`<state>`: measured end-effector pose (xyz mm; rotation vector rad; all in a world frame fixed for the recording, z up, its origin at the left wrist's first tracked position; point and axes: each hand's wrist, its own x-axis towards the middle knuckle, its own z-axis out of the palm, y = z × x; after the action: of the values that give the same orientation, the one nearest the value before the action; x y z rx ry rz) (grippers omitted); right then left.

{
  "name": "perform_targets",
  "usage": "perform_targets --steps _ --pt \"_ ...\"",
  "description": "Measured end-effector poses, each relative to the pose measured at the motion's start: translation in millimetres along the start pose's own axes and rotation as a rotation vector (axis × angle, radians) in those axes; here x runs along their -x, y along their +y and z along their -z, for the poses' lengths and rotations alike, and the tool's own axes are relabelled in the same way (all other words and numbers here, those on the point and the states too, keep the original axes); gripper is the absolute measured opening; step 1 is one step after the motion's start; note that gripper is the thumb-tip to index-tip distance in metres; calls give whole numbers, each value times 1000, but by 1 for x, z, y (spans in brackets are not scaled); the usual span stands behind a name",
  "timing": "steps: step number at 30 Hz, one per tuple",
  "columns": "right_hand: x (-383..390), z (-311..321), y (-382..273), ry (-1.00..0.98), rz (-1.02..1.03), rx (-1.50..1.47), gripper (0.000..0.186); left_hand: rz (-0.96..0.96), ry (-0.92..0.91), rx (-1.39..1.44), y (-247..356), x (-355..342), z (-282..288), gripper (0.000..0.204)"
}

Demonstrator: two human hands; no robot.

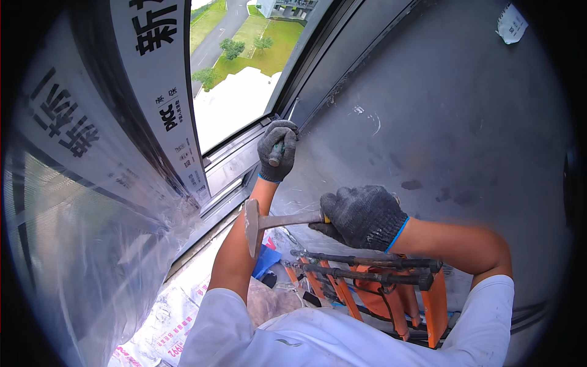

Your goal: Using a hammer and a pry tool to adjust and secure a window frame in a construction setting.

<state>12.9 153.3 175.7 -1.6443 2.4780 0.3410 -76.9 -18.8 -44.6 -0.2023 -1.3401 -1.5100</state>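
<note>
Gripping a short metal chisel (pixel 276 154), the left hand (pixel 277 150) is closed in a full fist around the tool's shaft, up against the lower corner where the dark window frame (pixel 235 164) meets the grey wall (pixel 440 122). Only a short stub of the chisel shows between the curled fingers; its tip is hidden, so whether it touches the frame or the wall cannot be told. The right hand (pixel 361 215) is likewise wrapped tight around the handle of one hammer (pixel 269 223), whose steel head (pixel 251 227) hangs below and slightly left of the left hand, near the left forearm and well clear of the chisel. Both hands wear dark grey knitted gloves with blue cuffs, two gloves in all.

Below the right forearm stands one orange stepladder (pixel 391 293), its top crossed by two dark, dirty bars. Plastic sheeting (pixel 92 232) printed with dark characters covers the left side of the window, and the uncovered glass pane (pixel 235 79) gives onto lawns, trees and a road far below. One scrap of white paper (pixel 511 23) is stuck high on the wall at the upper right. Printed bags (pixel 168 330) and a blue object (pixel 266 260) lie on the floor beside the ladder. The person wears a white short-sleeved shirt (pixel 318 342).
</note>
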Motion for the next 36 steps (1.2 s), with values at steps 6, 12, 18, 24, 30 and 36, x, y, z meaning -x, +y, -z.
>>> perform_targets --steps 6,12,18,24,30,36 --pt "-6 -19 16 86 129 11 38 1 2 -19 -1 1 -5 7" --pt "-8 -13 3 176 -62 13 38 13 -5 -20 0 -2 1 9" --pt "-38 -12 33 22 -228 -1 45 101 18 10 -5 0 -2 4" --pt "-4 -16 -3 101 196 -11 40 64 36 48 0 -3 -1 4" --pt "-22 -18 7 -38 -169 11 44 66 28 40 0 -2 5 4" --pt "17 0 -19 -65 117 -140 39 25 5 -19 0 0 14 8"
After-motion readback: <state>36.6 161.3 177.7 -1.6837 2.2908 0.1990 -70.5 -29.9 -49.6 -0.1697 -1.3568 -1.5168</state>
